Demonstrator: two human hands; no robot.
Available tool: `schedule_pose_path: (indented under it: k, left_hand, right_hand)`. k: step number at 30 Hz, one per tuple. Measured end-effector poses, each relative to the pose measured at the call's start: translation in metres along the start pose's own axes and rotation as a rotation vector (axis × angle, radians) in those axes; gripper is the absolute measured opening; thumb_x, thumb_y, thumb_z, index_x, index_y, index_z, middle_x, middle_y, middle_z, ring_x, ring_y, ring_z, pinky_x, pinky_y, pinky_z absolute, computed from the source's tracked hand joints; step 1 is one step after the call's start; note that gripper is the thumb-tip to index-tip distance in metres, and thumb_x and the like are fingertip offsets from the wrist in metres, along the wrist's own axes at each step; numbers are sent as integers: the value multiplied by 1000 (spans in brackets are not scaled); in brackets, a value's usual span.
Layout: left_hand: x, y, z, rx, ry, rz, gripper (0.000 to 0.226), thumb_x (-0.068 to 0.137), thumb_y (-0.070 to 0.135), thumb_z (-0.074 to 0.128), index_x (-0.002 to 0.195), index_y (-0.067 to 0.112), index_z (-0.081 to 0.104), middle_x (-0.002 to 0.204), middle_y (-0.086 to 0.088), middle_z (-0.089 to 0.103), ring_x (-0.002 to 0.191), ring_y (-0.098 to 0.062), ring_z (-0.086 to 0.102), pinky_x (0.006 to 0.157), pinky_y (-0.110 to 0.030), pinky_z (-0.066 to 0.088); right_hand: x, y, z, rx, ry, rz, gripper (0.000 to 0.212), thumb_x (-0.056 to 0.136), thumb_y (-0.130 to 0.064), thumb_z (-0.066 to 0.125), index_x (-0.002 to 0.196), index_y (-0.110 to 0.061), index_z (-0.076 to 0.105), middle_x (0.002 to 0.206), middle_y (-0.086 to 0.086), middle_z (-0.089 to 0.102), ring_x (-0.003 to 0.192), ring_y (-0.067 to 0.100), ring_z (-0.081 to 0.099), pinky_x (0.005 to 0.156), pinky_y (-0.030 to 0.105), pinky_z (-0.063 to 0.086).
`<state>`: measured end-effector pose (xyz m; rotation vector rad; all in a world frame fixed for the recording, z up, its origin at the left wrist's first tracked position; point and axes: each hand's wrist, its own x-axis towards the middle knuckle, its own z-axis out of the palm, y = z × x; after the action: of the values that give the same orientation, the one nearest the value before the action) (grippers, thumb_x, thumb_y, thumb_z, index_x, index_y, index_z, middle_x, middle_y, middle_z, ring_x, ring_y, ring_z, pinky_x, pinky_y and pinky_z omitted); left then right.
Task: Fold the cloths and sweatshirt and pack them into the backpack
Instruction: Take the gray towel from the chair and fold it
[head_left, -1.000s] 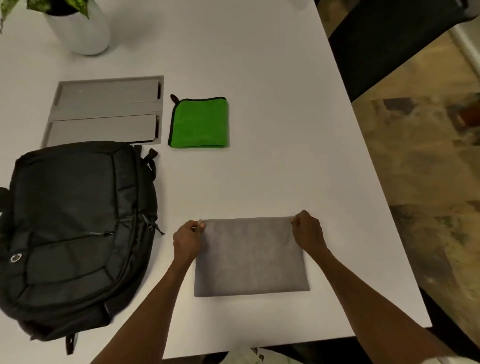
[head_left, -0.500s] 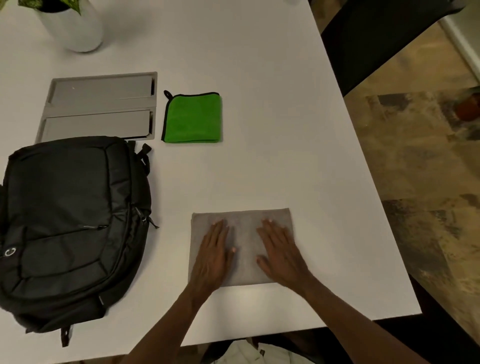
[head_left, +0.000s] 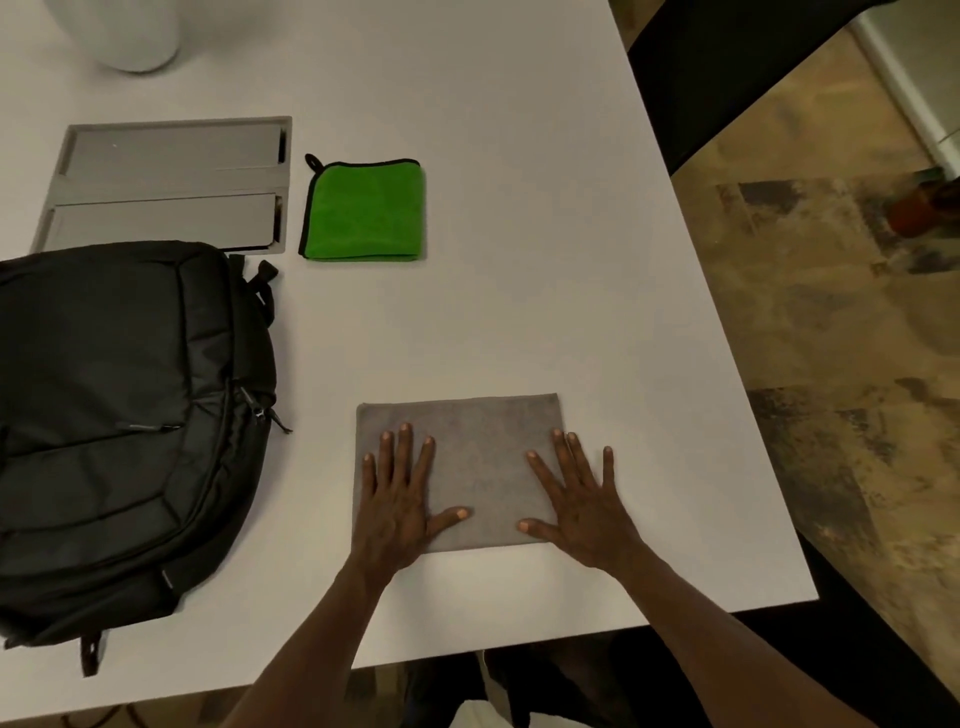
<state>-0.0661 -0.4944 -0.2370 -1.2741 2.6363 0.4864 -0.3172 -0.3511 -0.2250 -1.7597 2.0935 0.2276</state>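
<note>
While flat-fingered hands press the grey cloth (head_left: 483, 457), the white table (head_left: 519, 291) borders mottled flooring (head_left: 831, 322).

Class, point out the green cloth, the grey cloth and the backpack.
green cloth (head_left: 363, 213), head view, middle of its top face.
grey cloth (head_left: 483, 457), head view, bare centre between the hands.
backpack (head_left: 114, 395), head view, front panel.

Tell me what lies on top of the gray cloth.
Both hands lie flat on the gray cloth: the left hand near its left edge, the right hand over its right edge. The cloth parts under the palms are hidden.
</note>
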Motion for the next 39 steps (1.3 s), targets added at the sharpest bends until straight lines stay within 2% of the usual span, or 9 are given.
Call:
schedule_pose_path:
  k: [7,9,14,20,23,27,30,33,39]
  left_hand:
    - [-32,-29,-1,-38,-46,-60,106,76,90,23,155,26,-9,160,-10,-24,147,-34,-20,116,-54,-3]
    - [-47,-33,0,-118,-33,-134,103,78,87,24,154,27,-10,160,-11,-24,148,-33,-18,118,-50,-2]
    - [-78,-15,-6,-364,135,-351,78,87,60,53,145,11,32,143,-19,35,127,-36,40,99,-47,46]
    - [-87,-2,-12,-615,162,-544,64,89,39,64,138,5,42,128,-17,49,111,-31,51,91,-45,48]
    - [-80,-5,-14,-657,163,-548,59,88,35,68,131,2,48,119,-16,53,99,-20,48,85,-37,46]
    - [-71,-7,-18,-661,170,-542,43,89,26,69,120,0,57,106,-15,61,89,-21,52,74,-32,42]
    - [-64,-1,-24,-672,199,-504,25,86,16,71,103,-2,67,87,-14,70,80,-32,65,65,-35,47]
    - [-59,10,-30,-774,197,-530,33,83,15,76,111,-1,66,96,-12,71,87,-26,66,74,-27,46]
    - [-49,33,-26,-942,176,-629,44,78,21,80,115,4,62,99,-5,67,88,-17,64,79,-20,42]
  right_hand:
    - [-14,16,-2,-19,-53,68,89,85,-82,7,153,-30,-17,161,13,-21,149,30,-14,118,60,1]
    - [-17,8,-2,39,-19,111,91,88,-80,15,155,-25,-11,163,14,-7,151,32,0,119,55,11]
    - [-38,-25,-9,299,117,425,79,92,-59,49,149,-9,25,138,9,44,123,28,42,96,45,41]
    - [-31,-36,-13,748,-20,619,63,90,-36,65,134,1,39,124,13,58,113,29,56,87,31,43]
    - [-19,-28,-19,890,-116,720,28,86,-31,69,87,-5,58,83,4,59,76,20,58,67,31,49]
    - [-15,-16,-22,991,-112,770,40,84,-29,72,57,-11,47,61,2,50,55,15,48,48,24,35]
    - [-18,-2,-23,934,19,775,42,85,-31,71,56,-12,47,62,2,51,62,18,51,57,29,37]
    - [-21,11,-28,971,136,795,41,81,-34,76,56,-17,49,65,5,55,69,23,53,66,34,41]
    - [-27,16,-63,1271,371,846,19,82,-20,76,79,-3,67,63,12,61,54,22,52,54,32,46]
